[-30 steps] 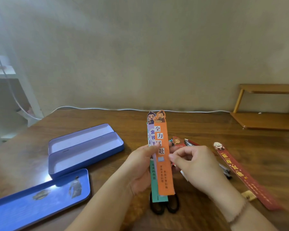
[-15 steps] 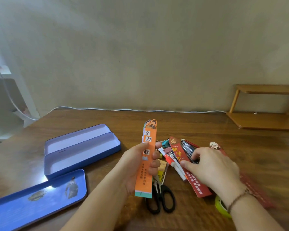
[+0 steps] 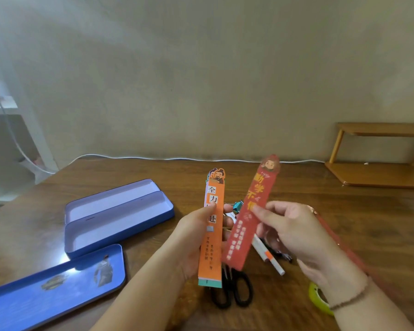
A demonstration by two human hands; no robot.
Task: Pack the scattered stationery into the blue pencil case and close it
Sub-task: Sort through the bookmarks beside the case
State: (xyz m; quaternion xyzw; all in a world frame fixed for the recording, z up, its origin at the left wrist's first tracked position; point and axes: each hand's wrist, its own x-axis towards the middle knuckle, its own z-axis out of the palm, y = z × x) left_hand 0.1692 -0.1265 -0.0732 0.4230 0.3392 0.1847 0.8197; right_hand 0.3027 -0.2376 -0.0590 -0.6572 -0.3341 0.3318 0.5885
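Nearest us, black scissors (image 3: pixel 232 290) lie on the surface (image 3: pixel 344 223). Above them our left hand (image 3: pixel 196 242) grips the orange bookmark stack (image 3: pixel 213 232), our right hand (image 3: pixel 289 230) pinches a red bookmark (image 3: pixel 246 225). Farther left, the blue pencil case (image 3: pixel 117 218) sits open.

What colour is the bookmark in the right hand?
Red, with yellow characters and a cartoon head on top: the bookmark pinched by the right hand, head view.

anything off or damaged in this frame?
Nothing damaged or spilled. The blue metal pencil case lies open, its illustrated blue lid separate in front. Left hand holds the orange bookmark stack, right hand the red bookmark; black scissors lie beneath.
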